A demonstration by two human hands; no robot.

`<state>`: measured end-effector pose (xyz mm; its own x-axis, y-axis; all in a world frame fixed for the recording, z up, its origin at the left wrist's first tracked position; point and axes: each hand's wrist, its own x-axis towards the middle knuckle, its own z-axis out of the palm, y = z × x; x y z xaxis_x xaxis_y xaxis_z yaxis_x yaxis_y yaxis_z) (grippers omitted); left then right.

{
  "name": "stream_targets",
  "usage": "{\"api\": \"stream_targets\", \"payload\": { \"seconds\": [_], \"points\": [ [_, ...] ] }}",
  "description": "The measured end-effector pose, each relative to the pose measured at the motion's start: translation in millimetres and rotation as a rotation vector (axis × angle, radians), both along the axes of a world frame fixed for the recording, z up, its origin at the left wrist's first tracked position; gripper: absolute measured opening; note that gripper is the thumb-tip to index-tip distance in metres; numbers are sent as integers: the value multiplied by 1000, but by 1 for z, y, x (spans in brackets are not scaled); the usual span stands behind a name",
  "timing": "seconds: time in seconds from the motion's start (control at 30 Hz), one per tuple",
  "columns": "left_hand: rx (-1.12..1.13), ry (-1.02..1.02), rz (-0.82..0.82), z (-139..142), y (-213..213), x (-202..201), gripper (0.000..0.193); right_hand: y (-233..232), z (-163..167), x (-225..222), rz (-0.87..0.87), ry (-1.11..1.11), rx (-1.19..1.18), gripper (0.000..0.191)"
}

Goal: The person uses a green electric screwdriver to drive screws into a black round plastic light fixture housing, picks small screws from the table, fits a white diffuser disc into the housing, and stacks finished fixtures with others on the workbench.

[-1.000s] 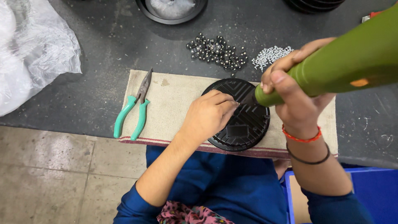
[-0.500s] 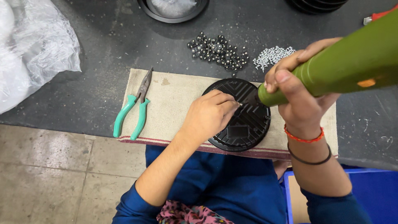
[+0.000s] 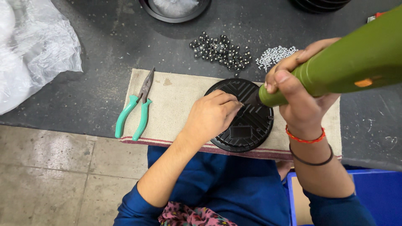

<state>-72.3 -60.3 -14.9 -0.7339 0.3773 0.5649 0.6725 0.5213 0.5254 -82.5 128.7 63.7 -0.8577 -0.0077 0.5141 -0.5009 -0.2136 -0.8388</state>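
Observation:
A round black ribbed plastic part point(image 3: 247, 125) lies on a beige cloth mat point(image 3: 176, 104) at the table's front edge. My left hand point(image 3: 211, 115) rests on the part's left side with its fingertips pinched together near the tool tip; whatever they hold is too small to see. My right hand point(image 3: 299, 94) grips a green powered screwdriver point(image 3: 347, 62), tilted, with its dark tip touching the part's upper middle. Red and black bands circle my right wrist.
Green-handled pliers point(image 3: 136, 109) lie on the mat's left end. Behind the mat sit a pile of small dark fasteners point(image 3: 220, 50) and a pile of silver screws point(image 3: 274, 56). A clear plastic bag point(image 3: 33, 54) lies far left, a black bowl point(image 3: 173, 8) behind, a blue bin point(image 3: 377, 192) at lower right.
The screwdriver and my right hand have shifted slightly up and right. My left hand stays pinched at the tool tip on the black part.

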Motion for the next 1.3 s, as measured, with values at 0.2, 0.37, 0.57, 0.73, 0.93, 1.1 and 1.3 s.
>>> {"api": "stream_targets", "payload": {
  "seconds": [0.2,0.37,0.57,0.73,0.93,1.1,1.3],
  "points": [
    [0,5,2,0,0,0,10,-2,-5,-3,-4,29,21,31],
    [9,6,2,-1,0,-2,9,-1,-10,-6,3,9,24,33],
    [28,14,-1,-5,0,2,8,5,-10,-7,76,-18,-24,31],
    [198,-7,-64,-8,-4,2,14,10,-2,-7,79,-4,-65,34],
    [298,48,146,-12,-9,7,22,1,-4,0,60,-7,-82,31],
    [238,-36,194,-15,-7,7,21,-3,-5,0,89,19,-60,31],
    [222,-85,231,-17,-7,8,22,-5,-6,-2,55,23,-31,32]
  ]
}}
